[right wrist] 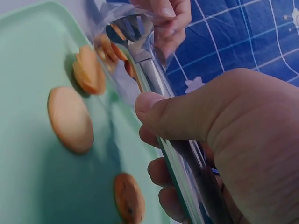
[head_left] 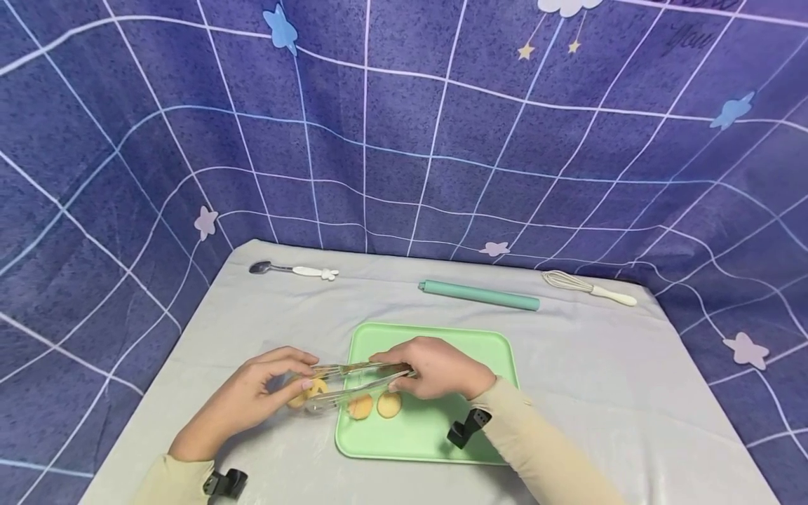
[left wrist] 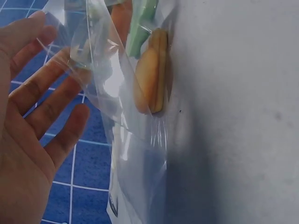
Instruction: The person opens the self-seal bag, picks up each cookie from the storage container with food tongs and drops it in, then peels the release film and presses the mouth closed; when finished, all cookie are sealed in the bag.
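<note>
My left hand [head_left: 255,393] pinches the upper edge of a clear plastic bag [left wrist: 135,161], its lower fingers spread in the left wrist view. Pale round cookies [left wrist: 148,81] lie inside the bag. In my right hand [head_left: 438,368] I grip metal tongs [right wrist: 156,77], thumb on one side and fingers wrapped round the other. The slotted tong heads [right wrist: 133,30] point left into the bag's mouth. Below the tongs, a light green tray [head_left: 442,438] bears a few cookies [head_left: 389,405] near its left edge.
Along the back of the pale cloth-covered table [head_left: 631,393] lie a spoon [head_left: 303,271] with a white handle, a green rolling pin [head_left: 482,295] and a whisk [head_left: 590,287]. A blue curtain [head_left: 404,126] with grid lines and stars encloses the back and sides.
</note>
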Demonstrator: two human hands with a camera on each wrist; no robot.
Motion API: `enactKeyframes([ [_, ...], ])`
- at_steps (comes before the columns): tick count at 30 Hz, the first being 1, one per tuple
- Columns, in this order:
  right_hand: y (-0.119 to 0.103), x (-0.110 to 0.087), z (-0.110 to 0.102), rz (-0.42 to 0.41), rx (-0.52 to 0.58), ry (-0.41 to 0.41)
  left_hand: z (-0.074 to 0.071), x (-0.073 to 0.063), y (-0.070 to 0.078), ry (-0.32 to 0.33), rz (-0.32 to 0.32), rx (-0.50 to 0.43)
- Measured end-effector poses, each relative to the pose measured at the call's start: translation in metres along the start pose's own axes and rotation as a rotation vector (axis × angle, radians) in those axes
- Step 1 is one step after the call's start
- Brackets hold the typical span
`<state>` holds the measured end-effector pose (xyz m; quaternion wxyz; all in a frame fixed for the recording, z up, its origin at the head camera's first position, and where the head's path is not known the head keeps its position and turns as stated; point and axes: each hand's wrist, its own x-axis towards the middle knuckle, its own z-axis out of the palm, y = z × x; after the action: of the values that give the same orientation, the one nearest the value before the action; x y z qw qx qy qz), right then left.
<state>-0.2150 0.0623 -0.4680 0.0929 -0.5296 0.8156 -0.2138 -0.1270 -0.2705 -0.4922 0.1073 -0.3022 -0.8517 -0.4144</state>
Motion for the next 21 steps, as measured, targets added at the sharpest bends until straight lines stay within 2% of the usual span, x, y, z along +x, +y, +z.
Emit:
enactKeyframes([
  [7,-0.006,0.011,0.0,0.005,-0.047,-0.008,0.0,0.004,0.002,-0.002,0.003,0.003],
  [11,-0.009,0.007,-0.003,0.02,-0.067,-0.023,0.0,0.004,0.002,0.006,0.013,-0.001],
  [15,-0.008,-0.014,-0.014,0.047,-0.042,-0.026,0.001,0.002,0.0,0.027,0.025,-0.004],
  [21,0.009,-0.068,-0.03,0.133,-0.04,0.056,0.003,0.001,-0.002,0.029,0.035,-0.025],
])
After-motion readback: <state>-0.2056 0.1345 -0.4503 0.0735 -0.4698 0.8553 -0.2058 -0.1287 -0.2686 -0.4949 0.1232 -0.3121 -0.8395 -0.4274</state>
